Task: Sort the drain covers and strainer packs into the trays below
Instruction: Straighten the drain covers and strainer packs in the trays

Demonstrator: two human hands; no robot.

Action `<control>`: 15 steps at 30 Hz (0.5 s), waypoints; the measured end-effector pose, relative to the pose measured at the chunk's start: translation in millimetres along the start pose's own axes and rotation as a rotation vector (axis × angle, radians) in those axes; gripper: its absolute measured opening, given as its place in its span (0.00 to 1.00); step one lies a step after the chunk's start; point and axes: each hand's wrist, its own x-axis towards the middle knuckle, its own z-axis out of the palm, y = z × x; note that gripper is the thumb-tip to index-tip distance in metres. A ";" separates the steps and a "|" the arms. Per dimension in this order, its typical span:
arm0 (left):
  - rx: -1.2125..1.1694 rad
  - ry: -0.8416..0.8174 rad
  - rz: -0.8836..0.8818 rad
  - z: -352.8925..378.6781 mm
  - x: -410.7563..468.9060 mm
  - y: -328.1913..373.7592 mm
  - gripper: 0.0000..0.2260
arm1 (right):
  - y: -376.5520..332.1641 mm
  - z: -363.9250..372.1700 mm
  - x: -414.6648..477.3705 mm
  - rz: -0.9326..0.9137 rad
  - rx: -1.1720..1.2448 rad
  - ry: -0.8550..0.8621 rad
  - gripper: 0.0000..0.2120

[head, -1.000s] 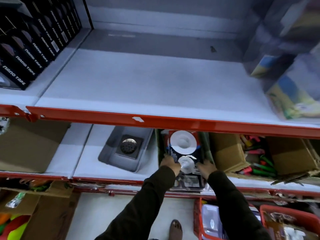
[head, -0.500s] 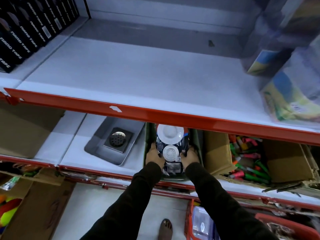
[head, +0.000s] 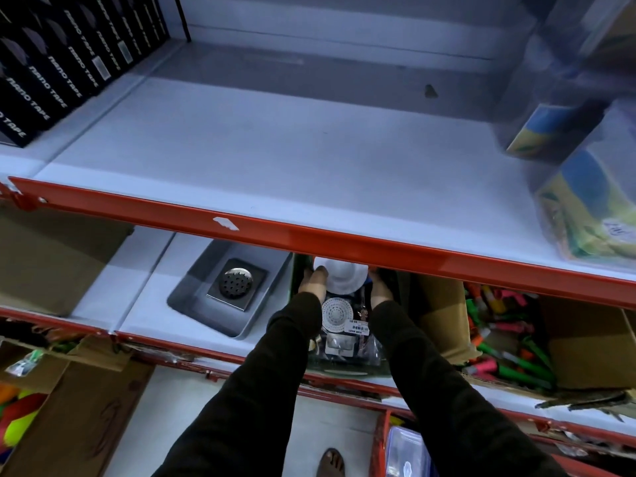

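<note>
Both arms reached under the red shelf lip [head: 344,241]. The left hand [head: 312,281] and right hand [head: 380,287] clasped the strainer pack [head: 339,306] by its sides, low inside the narrow green tray [head: 344,368], just right of the grey tray [head: 192,297] holding a drain cover [head: 236,283].

The red shelf edge [head: 344,242] hides both hands' fingertips and the strainer pack's [head: 339,315] top.

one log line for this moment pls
step: placing | left hand + right hand: gripping strainer pack | in: green tray | grey tray: drain cover
</note>
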 end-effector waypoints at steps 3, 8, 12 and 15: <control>0.022 0.004 0.032 -2.0 0.6 -5.4 0.24 | 10.0 -1.9 1.8 0.008 -0.031 0.001 0.21; -0.046 0.023 0.131 -12.3 -19.1 -22.0 0.24 | 10.7 -8.7 -12.6 -0.053 -0.088 0.034 0.25; 0.097 0.113 0.405 -26.0 -52.9 -45.4 0.23 | 25.3 -20.7 -34.2 -0.217 -0.168 0.117 0.26; 0.399 0.179 0.574 -54.1 -63.2 -56.2 0.28 | 38.8 -24.5 -51.3 -0.422 -0.525 0.139 0.25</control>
